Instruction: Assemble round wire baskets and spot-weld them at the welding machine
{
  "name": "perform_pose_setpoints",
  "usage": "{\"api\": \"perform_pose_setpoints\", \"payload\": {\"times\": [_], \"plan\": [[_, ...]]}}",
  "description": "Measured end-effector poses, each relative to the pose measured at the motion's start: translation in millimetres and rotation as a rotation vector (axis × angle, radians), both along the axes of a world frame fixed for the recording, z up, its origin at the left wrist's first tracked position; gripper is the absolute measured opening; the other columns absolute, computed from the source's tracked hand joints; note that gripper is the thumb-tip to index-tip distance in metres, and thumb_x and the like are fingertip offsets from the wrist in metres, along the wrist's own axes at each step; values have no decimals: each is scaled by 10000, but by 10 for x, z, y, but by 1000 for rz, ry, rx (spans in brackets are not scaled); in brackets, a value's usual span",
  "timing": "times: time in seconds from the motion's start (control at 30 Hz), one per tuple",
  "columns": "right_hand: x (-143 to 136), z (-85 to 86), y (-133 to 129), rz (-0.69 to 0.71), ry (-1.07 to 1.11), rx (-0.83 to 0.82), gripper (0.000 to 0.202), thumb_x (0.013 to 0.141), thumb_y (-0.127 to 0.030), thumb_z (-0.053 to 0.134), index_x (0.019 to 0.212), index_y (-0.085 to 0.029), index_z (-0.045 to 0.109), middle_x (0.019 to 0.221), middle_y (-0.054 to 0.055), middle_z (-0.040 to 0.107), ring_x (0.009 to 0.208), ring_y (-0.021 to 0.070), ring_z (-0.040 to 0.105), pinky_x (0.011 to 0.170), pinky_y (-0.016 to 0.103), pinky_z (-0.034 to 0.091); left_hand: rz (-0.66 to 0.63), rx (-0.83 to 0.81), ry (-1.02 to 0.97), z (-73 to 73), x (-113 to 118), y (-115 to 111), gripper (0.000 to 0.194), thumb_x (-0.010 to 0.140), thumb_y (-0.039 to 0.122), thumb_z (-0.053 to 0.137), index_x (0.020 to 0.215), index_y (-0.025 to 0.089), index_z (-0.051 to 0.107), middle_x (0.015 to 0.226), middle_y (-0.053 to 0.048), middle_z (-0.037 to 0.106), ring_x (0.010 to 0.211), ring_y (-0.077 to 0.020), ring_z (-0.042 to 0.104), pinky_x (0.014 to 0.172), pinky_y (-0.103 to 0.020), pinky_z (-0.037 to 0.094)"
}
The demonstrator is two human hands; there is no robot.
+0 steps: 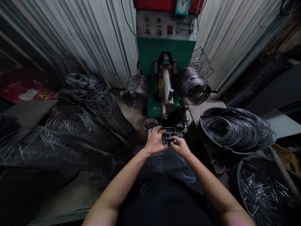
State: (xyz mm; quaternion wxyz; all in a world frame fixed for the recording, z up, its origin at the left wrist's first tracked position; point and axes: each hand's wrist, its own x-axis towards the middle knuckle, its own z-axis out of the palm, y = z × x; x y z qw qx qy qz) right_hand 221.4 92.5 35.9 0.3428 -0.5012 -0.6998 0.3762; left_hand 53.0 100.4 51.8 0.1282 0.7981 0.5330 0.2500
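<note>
My left hand point(154, 141) is closed round the left side of a small round wire frame point(172, 129), its fingers reaching over the wires. My right hand point(181, 147) is closed at the frame's near right side, its darkened fingertips pinched on the wires. Both hands are low in front of my lap. Just beyond them, the metal electrode arm point(167, 88) of a green welding machine point(166, 47) points down toward the frame. Part of the frame is hidden behind my fingers.
Wire ring bundles hang at the machine's left point(135, 91) and right point(192, 86). Tall stacks of wire rings point(68, 138) fill the left side. On the right are a tub point(202, 125) of rings and another tub point(238, 175) of short metal pieces. Corrugated walls point(101, 34) flank the machine.
</note>
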Motion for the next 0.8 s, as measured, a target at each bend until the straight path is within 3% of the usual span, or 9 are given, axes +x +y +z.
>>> {"api": "perform_pose_setpoints", "payload": {"times": [0.17, 0.3, 0.53, 0.8], "plan": [[113, 128, -22, 180, -32, 32, 198, 789, -236, 515, 907, -170, 660, 905, 61, 681, 877, 193, 621, 798, 314, 465, 0, -21, -31, 14, -31, -12, 654, 499, 295, 746, 1109, 160, 553, 1277, -137, 460, 1209, -308, 412, 1030, -438, 289], [154, 164, -30, 275, -116, 159, 220, 732, -167, 606, 949, -176, 646, 909, 60, 671, 858, 188, 621, 767, 303, 478, -14, -24, -53, 26, -60, -11, 665, 489, 288, 756, 1110, 162, 555, 1277, -131, 461, 1207, -313, 415, 1024, -437, 308], [117, 125, 16, 296, -134, 285, 149, 763, -106, 550, 865, -170, 637, 818, 51, 662, 779, 166, 627, 708, 274, 488, -3, -65, -81, 27, -109, 46, 686, 482, 301, 773, 1115, 148, 561, 1279, -135, 457, 1196, -324, 426, 1026, -436, 324], [58, 106, 279, 279, -213, 380, 125, 800, -104, 545, 858, -169, 634, 817, 61, 660, 763, 166, 634, 681, 268, 503, 32, -78, -152, -43, -154, 330, 707, 460, 303, 785, 1112, 146, 562, 1279, -138, 455, 1201, -314, 435, 1034, -435, 338]]}}
